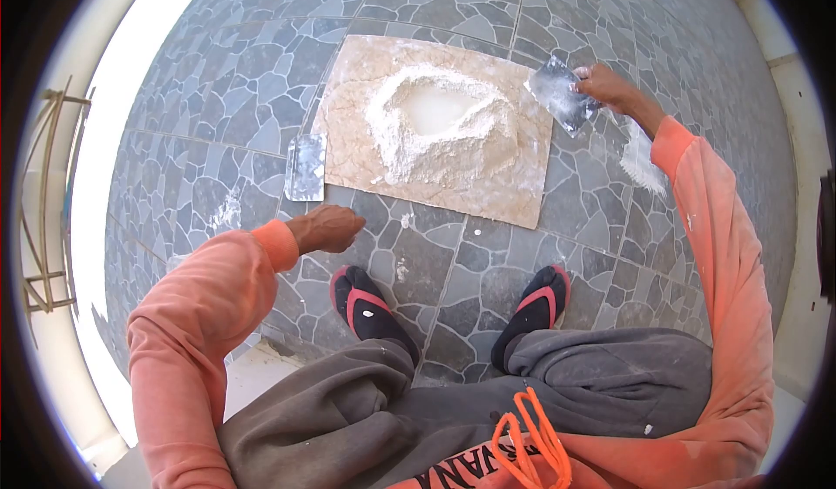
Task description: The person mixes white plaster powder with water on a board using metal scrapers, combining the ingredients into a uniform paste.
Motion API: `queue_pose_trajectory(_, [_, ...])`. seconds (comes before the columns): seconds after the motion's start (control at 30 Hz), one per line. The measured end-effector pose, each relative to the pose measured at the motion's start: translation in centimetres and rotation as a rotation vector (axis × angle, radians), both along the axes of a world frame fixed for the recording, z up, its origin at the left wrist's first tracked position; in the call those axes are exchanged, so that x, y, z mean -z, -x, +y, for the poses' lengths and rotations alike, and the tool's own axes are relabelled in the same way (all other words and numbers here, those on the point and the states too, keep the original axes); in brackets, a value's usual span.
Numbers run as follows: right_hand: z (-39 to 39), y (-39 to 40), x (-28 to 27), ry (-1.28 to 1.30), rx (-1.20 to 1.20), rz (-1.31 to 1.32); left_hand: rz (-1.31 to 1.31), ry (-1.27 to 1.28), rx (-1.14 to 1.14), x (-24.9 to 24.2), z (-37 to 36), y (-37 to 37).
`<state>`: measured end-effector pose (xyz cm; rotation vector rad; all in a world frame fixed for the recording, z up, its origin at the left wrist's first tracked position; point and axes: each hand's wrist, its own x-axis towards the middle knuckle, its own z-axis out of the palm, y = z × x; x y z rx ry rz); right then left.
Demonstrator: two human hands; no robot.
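Note:
My right hand [603,87] grips a flat metal scraper [562,95] smeared with white, held at the right edge of a tan marbled board [348,158]. On the board lies a ring-shaped mound of white powder [396,154] with a pool of whitish liquid [435,110] in its hollow. My left hand [329,228] is closed in a loose fist below the board's lower left corner, and nothing shows sticking out of it. Just above that hand, a second flat scraper [305,168] lies at the board's left edge, apart from the fingers.
Grey stone-patterned floor tiles [418,245] surround the board, with white powder smears [643,162] at the right. My feet in dark socks and red-strapped sandals [370,310] stand close in front of the board. Pale walls [797,114] border the floor.

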<state>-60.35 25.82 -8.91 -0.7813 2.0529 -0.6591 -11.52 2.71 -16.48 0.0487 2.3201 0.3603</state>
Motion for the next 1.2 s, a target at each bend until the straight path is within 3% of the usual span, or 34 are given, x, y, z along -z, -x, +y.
queue_pose_trajectory(1.03, [-0.1,0.1,-0.5,-0.074,0.009,0.058,0.032,-0.006,0.017,0.4,-0.2,0.2])
queue_pose_trajectory(1.2, [-0.2,0.4,-0.4,-0.081,0.003,0.047,0.133,-0.032,0.023,0.6,-0.3,-0.1])
